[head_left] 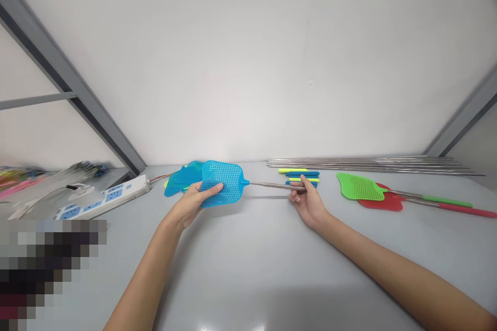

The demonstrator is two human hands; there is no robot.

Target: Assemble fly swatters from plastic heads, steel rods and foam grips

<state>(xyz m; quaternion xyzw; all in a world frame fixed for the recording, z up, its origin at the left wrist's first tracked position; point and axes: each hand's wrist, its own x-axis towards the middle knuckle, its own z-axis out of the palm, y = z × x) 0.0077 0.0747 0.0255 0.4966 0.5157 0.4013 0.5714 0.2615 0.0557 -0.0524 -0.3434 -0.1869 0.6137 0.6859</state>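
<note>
My left hand [194, 202] grips a blue perforated fly swatter head [227, 183], thumb pressed on its face. A thin metal rod [267, 185] runs from the head's neck to the right. The rod's far end lies in the closed fingers of my right hand [308, 201]. Behind that hand lie several blue and yellow-green handle grips [298, 172]. More blue swatter heads [182, 180] are piled behind my left hand, with a bit of yellow-green showing under them.
Several metal rods [365, 163] lie along the wall. At right rest a green fly swatter [361, 187] and a red fly swatter [392, 203], overlapping. A white power strip [120, 196] sits at left, near a grey metal post [93, 108].
</note>
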